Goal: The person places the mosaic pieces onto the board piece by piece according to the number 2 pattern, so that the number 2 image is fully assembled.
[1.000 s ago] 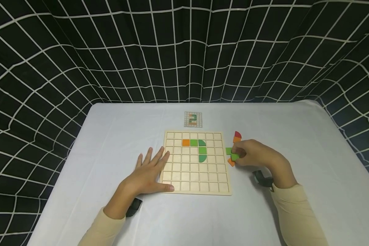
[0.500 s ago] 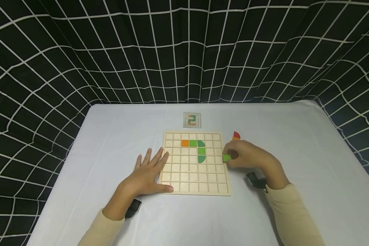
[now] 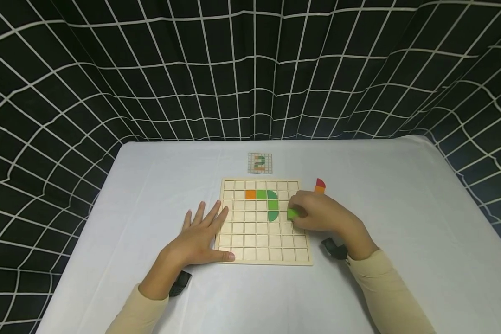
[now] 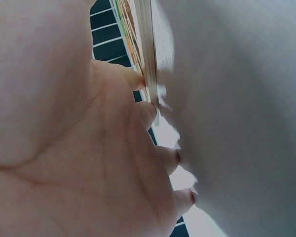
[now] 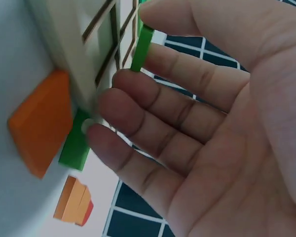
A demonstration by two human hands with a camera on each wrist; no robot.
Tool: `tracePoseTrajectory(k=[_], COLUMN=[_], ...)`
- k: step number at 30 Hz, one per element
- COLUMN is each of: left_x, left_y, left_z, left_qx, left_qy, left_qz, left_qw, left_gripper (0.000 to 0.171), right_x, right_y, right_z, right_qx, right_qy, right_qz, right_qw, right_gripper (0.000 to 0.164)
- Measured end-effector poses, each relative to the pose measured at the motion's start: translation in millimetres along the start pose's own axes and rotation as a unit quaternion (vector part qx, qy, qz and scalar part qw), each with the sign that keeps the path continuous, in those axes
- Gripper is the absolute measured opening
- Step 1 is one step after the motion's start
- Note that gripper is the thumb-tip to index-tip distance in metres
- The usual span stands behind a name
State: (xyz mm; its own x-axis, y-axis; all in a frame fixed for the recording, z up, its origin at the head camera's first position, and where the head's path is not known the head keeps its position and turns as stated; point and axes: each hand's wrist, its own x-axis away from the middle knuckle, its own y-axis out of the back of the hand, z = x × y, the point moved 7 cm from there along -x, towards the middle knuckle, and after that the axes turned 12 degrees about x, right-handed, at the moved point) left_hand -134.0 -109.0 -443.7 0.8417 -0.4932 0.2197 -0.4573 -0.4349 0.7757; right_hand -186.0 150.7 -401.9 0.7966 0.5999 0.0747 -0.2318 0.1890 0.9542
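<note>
My right hand [image 3: 321,211] pinches a light green tile [image 3: 291,214] between thumb and fingers, over the right columns of a wooden grid board [image 3: 263,241]. In the right wrist view the same green tile [image 5: 142,48] stands on edge at the thumb tip. My left hand [image 3: 198,241] lies spread along the board's left side, its thumb on the front left corner. On the board sit an orange square [image 3: 250,195], a green square [image 3: 261,195], a dark green rounded piece [image 3: 272,195], another green square [image 3: 272,205] and a second dark green rounded piece [image 3: 273,216].
Behind the board lies a small pattern card [image 3: 260,163] showing a figure like a 2. Right of the board are a red rounded piece [image 3: 320,183] and an orange tile [image 3: 319,189]. The right wrist view also shows an orange tile [image 5: 42,121] and a green tile [image 5: 75,145].
My right hand has carried the light green tile left, from the loose pieces beside the board to over its right columns. The left hand stays in place.
</note>
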Motion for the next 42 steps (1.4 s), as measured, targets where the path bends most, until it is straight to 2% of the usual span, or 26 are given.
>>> tracePoseTrajectory(k=[6, 14, 20, 30, 34, 38, 42], left_x=[-1.0, -0.1, 0.4, 0.1, -0.7, -0.2, -0.2], left_y=[-0.9, -0.4, -0.3, -0.2, -1.1, -0.8, -0.1], left_z=[0.5, 0.0, 0.6, 1.9, 2.5, 1.7, 1.6], left_qx=[-0.002, 0.003, 0.001, 0.005, 0.001, 0.000, -0.002], left_qy=[0.000, 0.002, 0.004, 0.004, 0.005, 0.003, 0.001], left_qz=[-0.001, -0.001, -0.001, -0.002, -0.002, -0.002, -0.003], left_qw=[1.0000, 1.0000, 1.0000, 1.0000, 1.0000, 1.0000, 1.0000], left_gripper=[0.117, 0.117, 0.117, 0.117, 0.117, 0.117, 0.117], right_x=[-4, -11, -16, -22, -24, -23, -22], right_y=[0, -6, -13, -15, -16, -16, -18], right_z=[12, 28, 34, 47, 47, 44, 44], right_qx=[0.015, 0.046, 0.040, 0.076, 0.079, 0.075, 0.075], right_qy=[0.022, 0.047, 0.037, 0.042, 0.027, 0.012, 0.023], right_qz=[-0.022, -0.018, -0.012, -0.067, -0.071, -0.068, -0.063], right_qw=[0.999, 0.998, 0.998, 0.994, 0.994, 0.995, 0.995], right_gripper=[0.015, 0.010, 0.011, 0.019, 0.015, 0.019, 0.022])
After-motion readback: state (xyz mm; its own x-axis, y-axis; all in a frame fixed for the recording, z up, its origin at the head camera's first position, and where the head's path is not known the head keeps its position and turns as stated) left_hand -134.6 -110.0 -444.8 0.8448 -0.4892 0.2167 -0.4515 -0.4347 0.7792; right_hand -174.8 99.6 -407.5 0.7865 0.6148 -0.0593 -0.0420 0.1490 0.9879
